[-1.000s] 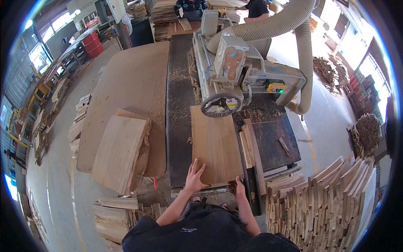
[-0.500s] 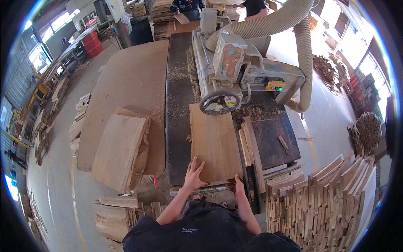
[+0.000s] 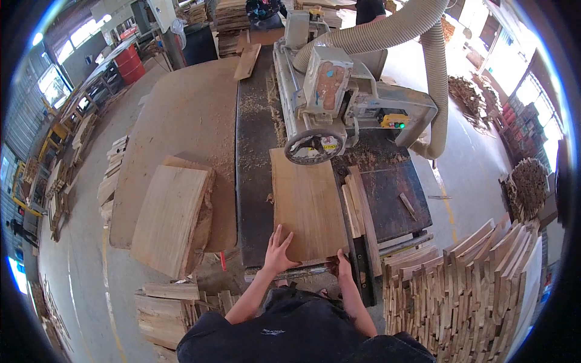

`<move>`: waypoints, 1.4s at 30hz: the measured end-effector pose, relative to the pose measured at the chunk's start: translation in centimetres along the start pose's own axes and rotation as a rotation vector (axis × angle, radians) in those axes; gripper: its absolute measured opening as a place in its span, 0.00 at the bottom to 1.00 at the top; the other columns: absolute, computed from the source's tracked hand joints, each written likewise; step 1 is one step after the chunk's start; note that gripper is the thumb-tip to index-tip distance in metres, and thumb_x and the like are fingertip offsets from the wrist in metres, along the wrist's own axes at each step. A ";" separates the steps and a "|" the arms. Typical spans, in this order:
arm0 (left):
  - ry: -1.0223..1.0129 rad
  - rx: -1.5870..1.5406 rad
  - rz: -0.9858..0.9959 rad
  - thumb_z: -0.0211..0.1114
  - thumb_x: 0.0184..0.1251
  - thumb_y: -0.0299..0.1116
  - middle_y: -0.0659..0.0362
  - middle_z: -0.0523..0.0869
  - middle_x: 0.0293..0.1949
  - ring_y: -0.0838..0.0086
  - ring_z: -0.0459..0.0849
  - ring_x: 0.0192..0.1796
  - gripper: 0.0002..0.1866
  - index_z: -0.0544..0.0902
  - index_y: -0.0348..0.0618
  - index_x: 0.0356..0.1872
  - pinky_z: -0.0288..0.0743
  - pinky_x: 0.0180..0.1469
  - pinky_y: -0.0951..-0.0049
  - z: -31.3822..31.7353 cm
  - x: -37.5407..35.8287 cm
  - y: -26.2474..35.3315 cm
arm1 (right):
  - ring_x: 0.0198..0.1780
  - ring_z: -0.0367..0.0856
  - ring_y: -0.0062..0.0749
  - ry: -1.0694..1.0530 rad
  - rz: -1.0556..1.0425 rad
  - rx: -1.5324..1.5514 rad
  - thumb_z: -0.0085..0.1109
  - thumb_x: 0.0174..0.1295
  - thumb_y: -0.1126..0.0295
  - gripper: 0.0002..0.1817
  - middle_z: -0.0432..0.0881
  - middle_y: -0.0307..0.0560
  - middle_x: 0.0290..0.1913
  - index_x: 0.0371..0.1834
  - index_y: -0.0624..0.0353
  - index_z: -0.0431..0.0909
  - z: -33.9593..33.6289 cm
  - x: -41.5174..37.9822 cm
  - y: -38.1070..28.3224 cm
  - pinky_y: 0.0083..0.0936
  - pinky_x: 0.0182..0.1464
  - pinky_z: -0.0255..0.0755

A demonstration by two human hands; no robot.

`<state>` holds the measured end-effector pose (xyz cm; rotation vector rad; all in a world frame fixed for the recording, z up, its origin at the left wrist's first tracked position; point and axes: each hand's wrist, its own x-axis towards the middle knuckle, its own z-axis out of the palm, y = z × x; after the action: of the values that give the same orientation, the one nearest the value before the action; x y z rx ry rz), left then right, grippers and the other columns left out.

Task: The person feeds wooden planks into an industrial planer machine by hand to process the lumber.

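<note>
A wide wooden board [image 3: 307,206] lies flat on the dark bed of the saw machine [image 3: 257,175], its far end under the machine head and handwheel [image 3: 315,147]. My left hand [image 3: 279,251] rests with spread fingers on the board's near left corner. At the near right corner, my right hand [image 3: 342,264] grips the board's edge, thumb up and the other fingers mostly hidden. Right of the board, narrow wood strips [image 3: 357,212] lie along the bed.
Stacked wide boards [image 3: 166,215] sit on the brown side table [image 3: 187,109] to my left. Many upright boards [image 3: 460,290] stand at lower right, and more wood [image 3: 160,314] at lower left. A ribbed hose [image 3: 387,30] arches overhead. People [image 3: 263,12] stand beyond the machine.
A small board at the far end, earlier by a co-worker, now lies across the side table's far corner. The co-workers have shifted. My hands and the wide board look almost unmoved.
</note>
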<state>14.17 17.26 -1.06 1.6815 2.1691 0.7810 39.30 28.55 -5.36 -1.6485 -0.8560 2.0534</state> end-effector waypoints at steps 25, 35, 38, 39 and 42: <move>0.090 -0.222 -0.016 0.90 0.25 0.43 0.35 0.46 0.80 0.41 0.46 0.82 0.62 0.71 0.56 0.74 0.52 0.79 0.49 0.0 2.0 -0.3 | 0.15 0.65 0.25 0.093 0.120 0.047 0.53 0.74 0.44 0.25 0.69 0.35 0.15 0.25 0.51 0.72 1.5 -1.7 -3.5 0.27 0.19 0.54; 0.081 -0.220 -0.048 0.92 0.19 0.43 0.40 0.43 0.81 0.44 0.47 0.82 0.73 0.61 0.56 0.79 0.56 0.80 0.53 -3.0 11.3 -2.2 | 0.13 0.59 0.22 0.141 0.001 0.326 0.52 0.76 0.47 0.24 0.63 0.34 0.15 0.27 0.51 0.65 8.3 4.4 -8.7 0.25 0.16 0.50; 0.055 -0.140 -0.052 0.92 0.20 0.48 0.46 0.36 0.82 0.49 0.47 0.82 0.76 0.56 0.57 0.81 0.62 0.78 0.52 -3.9 12.9 -2.7 | 0.13 0.60 0.21 0.090 -0.022 0.339 0.53 0.76 0.46 0.24 0.64 0.34 0.15 0.27 0.51 0.66 8.8 5.9 -9.9 0.23 0.15 0.50; 0.055 -0.128 -0.083 0.92 0.21 0.48 0.46 0.36 0.82 0.49 0.47 0.82 0.76 0.54 0.57 0.82 0.62 0.78 0.52 -4.2 13.5 -2.8 | 0.13 0.61 0.21 0.060 -0.022 0.305 0.53 0.75 0.46 0.24 0.65 0.34 0.16 0.27 0.51 0.66 9.2 6.1 -10.4 0.22 0.15 0.50; 0.056 -0.117 -0.108 0.92 0.21 0.49 0.46 0.37 0.82 0.49 0.47 0.83 0.78 0.51 0.58 0.82 0.60 0.79 0.51 -4.9 15.1 -3.8 | 0.13 0.62 0.21 0.099 -0.010 0.284 0.54 0.75 0.46 0.24 0.66 0.34 0.16 0.26 0.50 0.66 10.7 7.0 -12.2 0.20 0.15 0.52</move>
<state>4.33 29.85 2.22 1.4893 2.1846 0.9159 26.16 39.60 -1.14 -1.5687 -0.5108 1.9631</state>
